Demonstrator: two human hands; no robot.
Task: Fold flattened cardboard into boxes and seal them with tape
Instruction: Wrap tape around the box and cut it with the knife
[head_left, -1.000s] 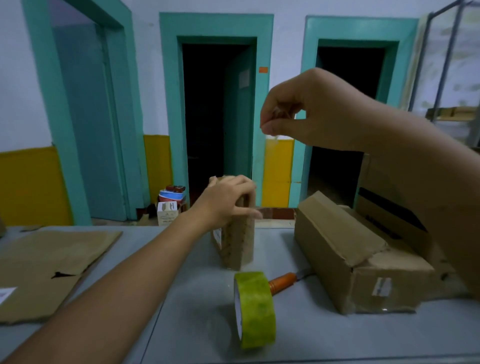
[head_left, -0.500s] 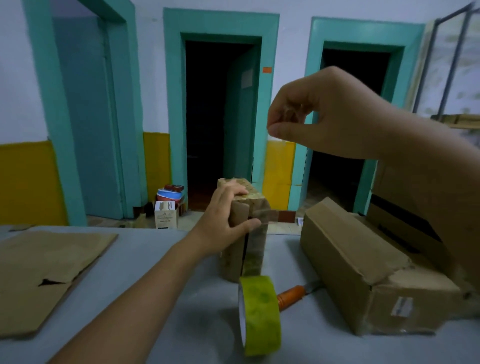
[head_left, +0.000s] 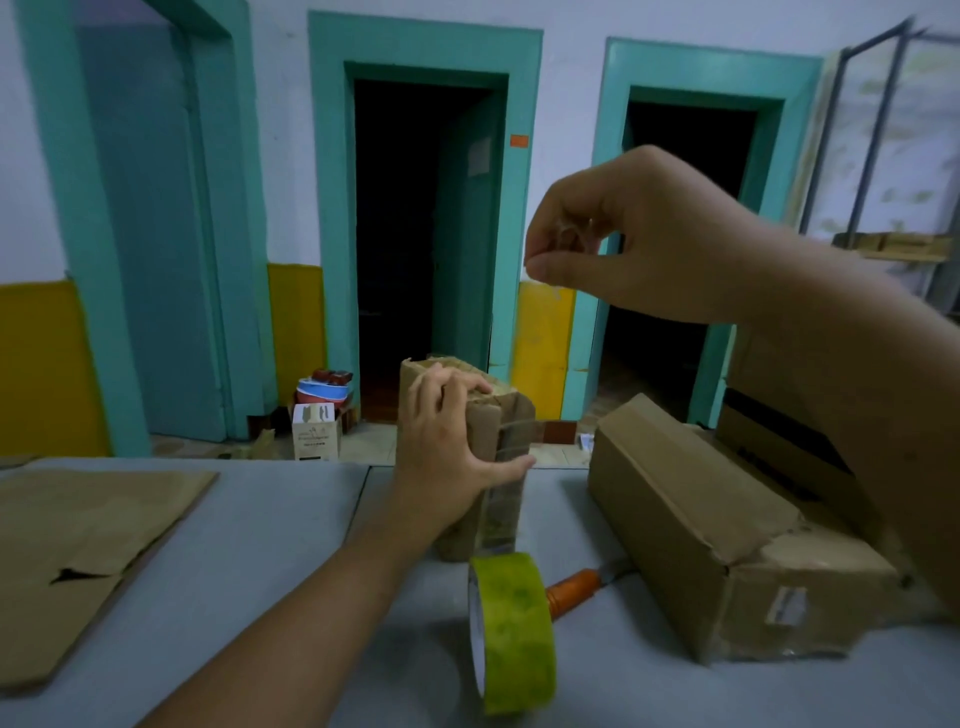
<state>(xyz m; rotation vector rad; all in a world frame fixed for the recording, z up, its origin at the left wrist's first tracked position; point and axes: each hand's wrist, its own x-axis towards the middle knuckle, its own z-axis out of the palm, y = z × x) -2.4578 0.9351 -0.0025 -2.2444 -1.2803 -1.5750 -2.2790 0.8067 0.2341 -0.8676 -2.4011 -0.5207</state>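
A small brown cardboard box (head_left: 506, 499) stands upright on the grey table (head_left: 270, 561). My left hand (head_left: 447, 452) grips its upper part, fingers over the top and thumb across the front, where clear tape is stuck. My right hand (head_left: 618, 244) is raised high above and to the right of the box, fingertips pinching a crumpled bit of clear tape. A yellow-green tape roll (head_left: 511, 631) stands on edge in front of the box.
An orange-handled knife (head_left: 576, 592) lies behind the roll. A larger closed carton (head_left: 717, 525) lies to the right, another box (head_left: 789, 431) behind it. Flattened cardboard (head_left: 83, 545) lies at the left. Doorways and small items on the floor are beyond the table.
My left hand tilted and turned the small box, bringing its taped face towards me. My right hand stayed raised, still pinching the tape. The view shifted slightly.
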